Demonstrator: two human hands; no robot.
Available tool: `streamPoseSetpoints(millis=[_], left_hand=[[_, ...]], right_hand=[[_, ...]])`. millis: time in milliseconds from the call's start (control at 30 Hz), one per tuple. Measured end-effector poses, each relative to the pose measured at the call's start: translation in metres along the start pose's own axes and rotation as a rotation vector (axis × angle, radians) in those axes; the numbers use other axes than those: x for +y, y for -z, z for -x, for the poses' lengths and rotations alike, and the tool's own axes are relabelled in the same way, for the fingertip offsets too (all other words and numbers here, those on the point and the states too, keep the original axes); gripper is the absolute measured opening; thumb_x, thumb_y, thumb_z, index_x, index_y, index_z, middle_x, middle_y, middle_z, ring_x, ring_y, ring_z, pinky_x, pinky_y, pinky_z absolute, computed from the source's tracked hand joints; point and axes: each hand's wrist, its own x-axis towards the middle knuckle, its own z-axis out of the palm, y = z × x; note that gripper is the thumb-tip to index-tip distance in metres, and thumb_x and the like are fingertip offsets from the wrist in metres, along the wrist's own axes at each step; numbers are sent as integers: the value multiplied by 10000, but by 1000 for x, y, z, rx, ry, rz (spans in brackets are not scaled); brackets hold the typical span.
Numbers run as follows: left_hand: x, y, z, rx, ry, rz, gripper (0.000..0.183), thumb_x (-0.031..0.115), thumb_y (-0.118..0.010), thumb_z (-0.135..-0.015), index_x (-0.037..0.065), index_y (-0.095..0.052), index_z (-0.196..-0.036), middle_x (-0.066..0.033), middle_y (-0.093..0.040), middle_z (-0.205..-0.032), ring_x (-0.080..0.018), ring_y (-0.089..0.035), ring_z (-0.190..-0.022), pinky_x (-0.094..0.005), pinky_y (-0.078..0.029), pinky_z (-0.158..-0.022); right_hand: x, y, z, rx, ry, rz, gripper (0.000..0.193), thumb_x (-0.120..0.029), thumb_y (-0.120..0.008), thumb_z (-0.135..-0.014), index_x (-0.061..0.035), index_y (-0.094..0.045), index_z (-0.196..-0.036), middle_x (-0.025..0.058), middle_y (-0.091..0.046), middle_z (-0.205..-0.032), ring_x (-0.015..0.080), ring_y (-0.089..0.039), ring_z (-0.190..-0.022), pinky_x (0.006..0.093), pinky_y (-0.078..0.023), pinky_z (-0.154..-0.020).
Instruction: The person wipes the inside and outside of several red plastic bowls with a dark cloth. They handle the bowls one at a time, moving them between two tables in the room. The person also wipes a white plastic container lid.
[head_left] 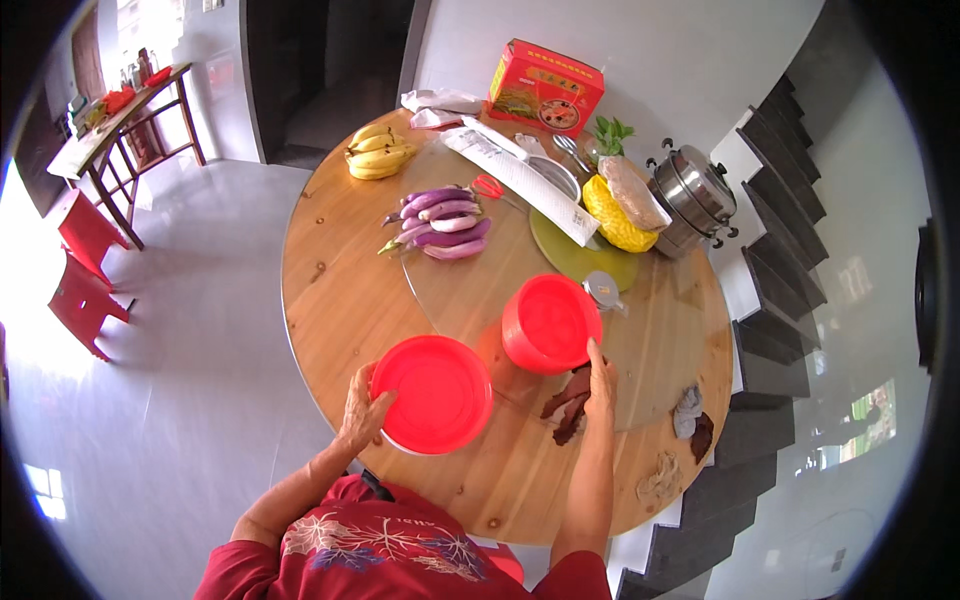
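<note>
My left hand (pixel 362 410) grips the rim of a round red plastic bowl (pixel 437 395), its thumb over the edge. This bowl is tipped toward me near the table's front edge, and its depth is hard to judge. In my right hand (pixel 601 380) is the near right side of a second, deeper red plastic tub (pixel 548 322), at the middle of the table. Nothing shows inside either one. Dark brown crumpled pieces (pixel 572 402) lie beside my right hand, partly hidden by it. A glass jar with a metal lid (pixel 602 290) stands just past the tub.
The round wooden table (pixel 335 300) holds purple eggplants (pixel 445 222), bananas (pixel 379 152), red scissors (pixel 487 187), a green board (pixel 560 250), a yellow bag (pixel 618 218), a steel steamer pot (pixel 692 200) and a red box (pixel 545 88). Dark stairs (pixel 775 350) rise at the right; red stools (pixel 85 300) stand left.
</note>
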Motion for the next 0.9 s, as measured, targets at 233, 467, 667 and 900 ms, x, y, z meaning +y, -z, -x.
streamPoseSetpoints(millis=[233,467,667,900], left_hand=[[6,6,-20,158,-131,-2,576,331,-666,-794,35,-473,-1250,-180,-493,-1197,-303,-479,-1108,-422,-405,-913],[82,-12,-56,28,-196,-296,459,304,-696,-776,89,-555,-1155,-157,-523,-1159,-290,-470,-1122,-425,-389,-940],[97,-14,-51,58,-273,-222,485,285,-712,-764,82,-546,-1171,-167,-517,-1162,-303,-474,-1134,-424,-393,-959],[139,15,-36,-162,-291,259,900,341,-743,-769,161,-189,-1455,-157,-344,-1412,-264,-345,-1308,-439,-375,-1009]], right_hand=[[46,-11,-46,-188,-189,-352,433,-212,-638,-742,-85,-548,-1147,97,-628,-968,287,-615,-856,464,-514,-773],[27,-20,-2,-33,-153,-446,371,-32,-537,-670,-77,-558,-1038,64,-605,-958,235,-582,-921,423,-476,-861],[35,1,0,-44,-6,-557,299,-36,-539,-690,-50,-563,-988,36,-590,-914,203,-564,-881,374,-477,-809],[-116,-68,84,-352,319,-358,430,26,-483,-676,17,-557,-1100,88,-610,-961,200,-583,-858,326,-479,-796]])
